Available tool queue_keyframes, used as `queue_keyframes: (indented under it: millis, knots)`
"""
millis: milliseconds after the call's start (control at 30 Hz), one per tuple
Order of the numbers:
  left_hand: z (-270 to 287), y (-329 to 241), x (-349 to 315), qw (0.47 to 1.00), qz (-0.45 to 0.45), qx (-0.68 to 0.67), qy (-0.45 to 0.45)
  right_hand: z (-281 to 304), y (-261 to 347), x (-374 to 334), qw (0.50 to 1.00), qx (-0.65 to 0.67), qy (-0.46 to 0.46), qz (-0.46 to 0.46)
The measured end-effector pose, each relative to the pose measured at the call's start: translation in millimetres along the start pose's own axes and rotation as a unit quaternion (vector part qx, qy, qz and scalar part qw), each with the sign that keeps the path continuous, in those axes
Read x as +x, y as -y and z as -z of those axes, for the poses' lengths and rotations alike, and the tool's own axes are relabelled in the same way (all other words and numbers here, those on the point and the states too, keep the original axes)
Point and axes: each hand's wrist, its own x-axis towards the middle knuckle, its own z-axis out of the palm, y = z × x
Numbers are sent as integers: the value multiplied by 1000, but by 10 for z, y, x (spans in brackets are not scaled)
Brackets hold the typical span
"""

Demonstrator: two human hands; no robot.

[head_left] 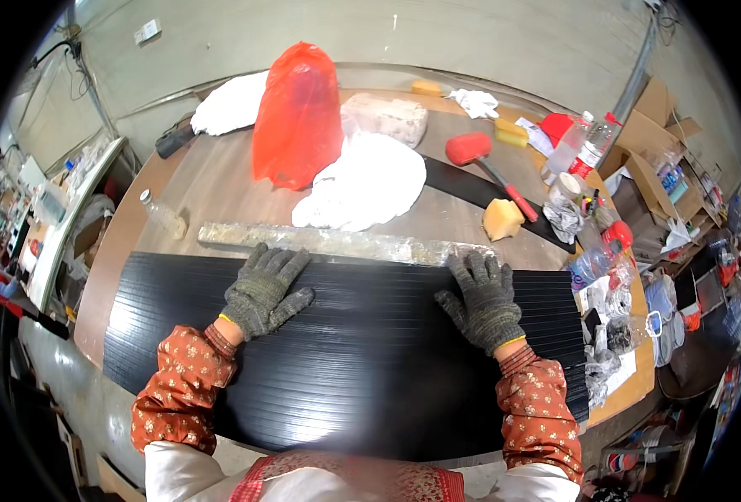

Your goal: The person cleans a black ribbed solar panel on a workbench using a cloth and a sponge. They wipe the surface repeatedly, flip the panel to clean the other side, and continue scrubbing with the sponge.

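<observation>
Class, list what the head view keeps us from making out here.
In the head view:
Red bag: contents unclear, hidden by its plastic.
Left hand and right hand: palms hidden by their backs.
Black panel: part of the near edge hidden by patterned clothing.
Person at far left: hands too small.

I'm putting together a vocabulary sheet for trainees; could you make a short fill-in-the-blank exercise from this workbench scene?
1. The left hand and right hand both wear dark knitted ____.
2. The ribbed panel under the hands is coloured ____.
3. Of the mallet head and the clear bottle, the one nearer the left hand is the ____.
4. The mallet head is coloured ____.

Missing words: gloves; black; clear bottle; red.
</observation>
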Motion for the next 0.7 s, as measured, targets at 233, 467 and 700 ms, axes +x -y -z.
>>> queue_keyframes:
  millis: [233,467,700]
  knots:
    - [-132,214,284,999,-4,24,-22,-12,-21,388,999,-9,49,-18]
    - [-210,307,456,1000,-8,18,-21,-281,-147,567,1000,-9,11,-16]
    - [-234,357,491,999,6,32,-14,-148,-52,610,997,3,69,-35]
